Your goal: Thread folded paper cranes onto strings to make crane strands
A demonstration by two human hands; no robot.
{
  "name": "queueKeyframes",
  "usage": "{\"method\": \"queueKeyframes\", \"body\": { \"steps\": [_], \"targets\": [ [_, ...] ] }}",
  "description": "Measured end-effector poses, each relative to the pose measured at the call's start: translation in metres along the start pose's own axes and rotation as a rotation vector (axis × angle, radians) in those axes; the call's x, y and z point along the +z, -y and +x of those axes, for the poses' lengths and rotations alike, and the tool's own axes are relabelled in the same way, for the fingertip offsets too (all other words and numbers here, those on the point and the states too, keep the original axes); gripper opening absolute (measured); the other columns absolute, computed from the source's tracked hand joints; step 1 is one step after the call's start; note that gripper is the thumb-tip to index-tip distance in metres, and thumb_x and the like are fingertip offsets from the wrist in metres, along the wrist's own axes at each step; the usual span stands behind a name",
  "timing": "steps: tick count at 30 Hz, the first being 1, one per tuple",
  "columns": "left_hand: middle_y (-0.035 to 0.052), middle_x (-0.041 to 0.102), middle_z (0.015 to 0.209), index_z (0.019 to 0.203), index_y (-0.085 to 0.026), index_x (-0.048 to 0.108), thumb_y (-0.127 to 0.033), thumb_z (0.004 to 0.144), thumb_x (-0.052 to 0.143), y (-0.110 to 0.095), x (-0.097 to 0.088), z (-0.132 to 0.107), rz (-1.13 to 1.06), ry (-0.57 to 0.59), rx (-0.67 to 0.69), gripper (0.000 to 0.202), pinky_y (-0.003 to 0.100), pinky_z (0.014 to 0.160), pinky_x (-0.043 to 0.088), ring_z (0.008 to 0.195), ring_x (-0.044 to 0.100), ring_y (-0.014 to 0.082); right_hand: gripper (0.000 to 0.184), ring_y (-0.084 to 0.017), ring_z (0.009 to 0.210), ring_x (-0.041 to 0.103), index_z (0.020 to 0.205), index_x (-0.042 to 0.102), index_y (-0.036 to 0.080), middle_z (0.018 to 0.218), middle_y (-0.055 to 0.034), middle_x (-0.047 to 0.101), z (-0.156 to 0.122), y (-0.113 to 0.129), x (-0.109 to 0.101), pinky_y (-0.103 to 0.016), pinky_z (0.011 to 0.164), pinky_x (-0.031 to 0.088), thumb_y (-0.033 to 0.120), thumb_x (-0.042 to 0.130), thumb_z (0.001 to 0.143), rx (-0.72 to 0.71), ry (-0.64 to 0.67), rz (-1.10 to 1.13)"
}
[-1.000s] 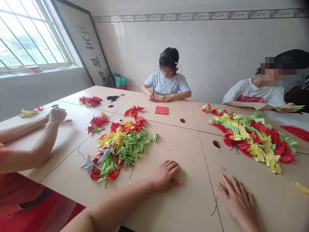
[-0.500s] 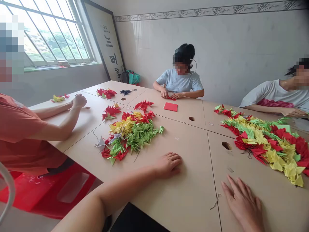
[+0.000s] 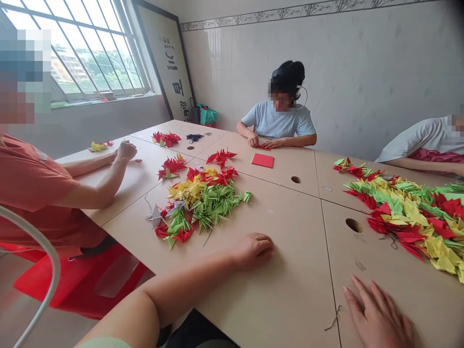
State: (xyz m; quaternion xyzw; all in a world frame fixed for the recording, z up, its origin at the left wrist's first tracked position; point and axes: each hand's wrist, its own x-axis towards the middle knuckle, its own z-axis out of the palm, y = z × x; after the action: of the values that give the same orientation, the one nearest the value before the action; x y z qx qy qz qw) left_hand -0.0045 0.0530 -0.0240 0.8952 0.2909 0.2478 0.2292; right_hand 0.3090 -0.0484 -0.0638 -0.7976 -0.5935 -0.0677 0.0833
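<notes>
While both hands lie on the table (image 3: 290,295), neither one holds anything. The left hand (image 3: 253,250) rests palm down with its fingers loosely curled, empty, and it is near the heap (image 3: 201,203) of red, yellow and green folded paper cranes, but does not touch it. The right hand (image 3: 380,316) lies flat with the fingers spread open, at the bottom edge of the view. A small scrap (image 3: 333,323) lies just beside it on the left. A second heap (image 3: 409,212) of cranes stretches along the right part of the table, apart from the right hand. A red sheet (image 3: 263,160) lies in front of a person in a blue shirt (image 3: 279,123) across the table. On the left, a person in an orange shirt (image 3: 36,188) rests a closed hand (image 3: 126,150) on the table.
</notes>
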Motion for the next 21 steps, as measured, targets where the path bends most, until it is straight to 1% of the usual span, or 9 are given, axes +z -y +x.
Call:
{"method": "queueKeyframes", "body": {
  "steps": [4,9,16,21],
  "targets": [
    [0.0098,0.065,0.097,0.090,-0.016,0.060,-0.030,0.089,0.041,-0.0022,0.0004,0.0012,0.082,0.005,0.040,0.024,0.029,0.086,0.046,0.090,0.060,0.0175,0.078,-0.033,0.123,0.041,0.124,0.054,0.019,0.131,-0.0159,0.049,0.0028,0.0003,-0.0004,-0.056,0.090,0.037,0.066,0.011,0.079,0.020,0.021,0.025],
    [0.0099,0.064,0.097,0.092,-0.015,0.061,-0.029,0.089,0.041,-0.0038,0.0004,-0.0001,0.158,0.006,0.078,0.025,0.030,0.086,0.045,0.089,0.059,0.0177,0.074,-0.030,0.123,0.041,0.121,0.055,0.020,0.131,-0.0140,0.049,0.0064,0.0074,-0.0054,-0.054,0.092,0.036,0.063,0.012,0.079,0.069,0.013,0.049],
    [0.0088,0.063,0.093,0.090,-0.016,0.061,-0.031,0.089,0.041,-0.0049,0.0016,0.0033,0.235,0.017,0.074,0.025,0.031,0.086,0.044,0.087,0.058,0.0180,0.066,-0.029,0.120,0.044,0.119,0.056,0.020,0.128,-0.0127,0.051,0.0085,0.0071,-0.0033,-0.051,0.092,0.036,0.060,0.020,0.080,0.061,-0.037,0.066],
    [0.0080,0.062,0.090,0.090,-0.016,0.060,-0.030,0.089,0.041,-0.0036,0.0035,0.0042,0.264,-0.005,0.083,0.024,0.030,0.084,0.044,0.086,0.056,0.0178,0.062,-0.028,0.118,0.046,0.117,0.057,0.020,0.127,-0.0120,0.052,0.0088,0.0074,-0.0027,-0.049,0.092,0.037,0.057,0.023,0.081,0.047,-0.061,0.057]
  ]
}}
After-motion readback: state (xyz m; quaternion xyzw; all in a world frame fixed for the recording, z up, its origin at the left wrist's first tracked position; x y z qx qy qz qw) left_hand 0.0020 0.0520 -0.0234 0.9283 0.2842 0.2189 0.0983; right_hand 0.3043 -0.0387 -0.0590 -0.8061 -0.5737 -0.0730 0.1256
